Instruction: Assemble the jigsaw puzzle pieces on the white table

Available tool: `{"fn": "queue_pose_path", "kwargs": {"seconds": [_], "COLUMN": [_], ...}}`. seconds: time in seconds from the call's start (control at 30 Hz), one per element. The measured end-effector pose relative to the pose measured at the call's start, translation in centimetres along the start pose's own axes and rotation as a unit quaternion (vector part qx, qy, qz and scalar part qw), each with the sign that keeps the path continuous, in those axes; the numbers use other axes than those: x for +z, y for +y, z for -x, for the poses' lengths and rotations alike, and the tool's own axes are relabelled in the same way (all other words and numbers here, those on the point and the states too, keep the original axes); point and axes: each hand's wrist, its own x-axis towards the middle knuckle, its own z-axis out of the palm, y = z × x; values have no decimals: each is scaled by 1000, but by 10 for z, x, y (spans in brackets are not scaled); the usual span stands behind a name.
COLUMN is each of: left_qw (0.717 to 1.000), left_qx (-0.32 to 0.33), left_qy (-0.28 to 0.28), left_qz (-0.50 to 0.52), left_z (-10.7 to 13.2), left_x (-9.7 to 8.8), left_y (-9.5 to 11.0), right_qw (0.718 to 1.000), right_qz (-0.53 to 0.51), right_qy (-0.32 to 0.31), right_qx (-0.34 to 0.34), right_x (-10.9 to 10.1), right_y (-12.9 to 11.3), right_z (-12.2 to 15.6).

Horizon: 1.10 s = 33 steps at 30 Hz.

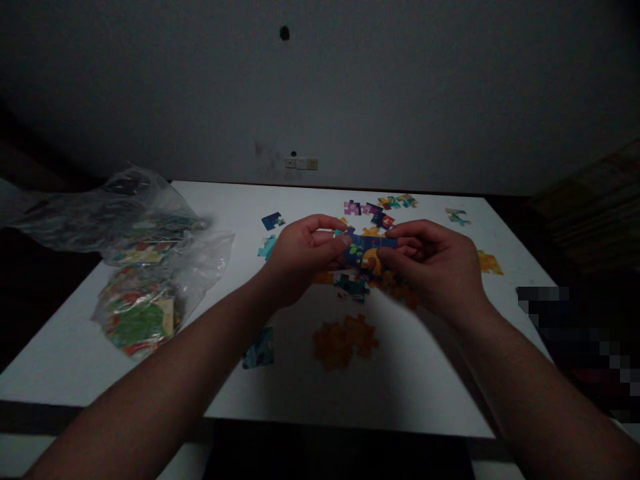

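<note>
Lower centre of the frame, nearest: one orange cluster (345,341), its pieces lying together on the white table (425,397) and apparently joined; in judgement, a finished small section.

Lower centre-left, beside the left forearm: one teal piece (259,350), loose, partly hidden by the arm.

Left side: one clear plastic bag (137,320) of colourful pieces, not laid out; behind it, a second bag (150,200), crumpled, contents blurred.

Centre, under the hands: one dark teal piece (353,289) and several orange pieces (401,293), in shadow, partly covered; whether these connect cannot be told.

Centre, raised above the table: blue puzzle pieces (359,245), with green leaf and orange print. The left hand (303,259) pinches their left end between thumb and fingers; the right hand (440,263) pinches the right end likewise. Full interlocking cannot be confirmed.

Right of centre: one yellow-orange piece (490,263), apart.

Beyond the left hand: one light teal piece (267,247) and one dark blue piece (273,221), both loose.

Upper centre: purple pieces (361,209) and yellow-and-teal pieces (398,201), close together. Upper right: one pale piece (459,216), separate.

Overall, judged early: few joins evident, many pieces unplaced.

Farthest: wall sockets (301,163).
</note>
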Motion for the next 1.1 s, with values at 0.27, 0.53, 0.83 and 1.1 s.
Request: {"fn": "queue_pose_path", "kwargs": {"seconds": [0.27,0.53,0.83,1.1], "left_qw": [999,999,999,999], "left_qx": [-7,5,28,17], "left_qy": [-19,4,34,34], "left_qz": [51,51,30,21], "left_z": [1,0,-1,1], "left_x": [0,3,7,7], "left_y": [-4,-8,-12,-11], "right_qw": [1000,1000,1000,999], "right_qz": [26,5,-26,-45], "right_qy": [-3,7,8,1], "right_qx": [3,-2,11,16], "right_x": [0,2,4,3], "right_y": [-5,-2,1,3], "right_z": [-1,-2,-2,-2]}}
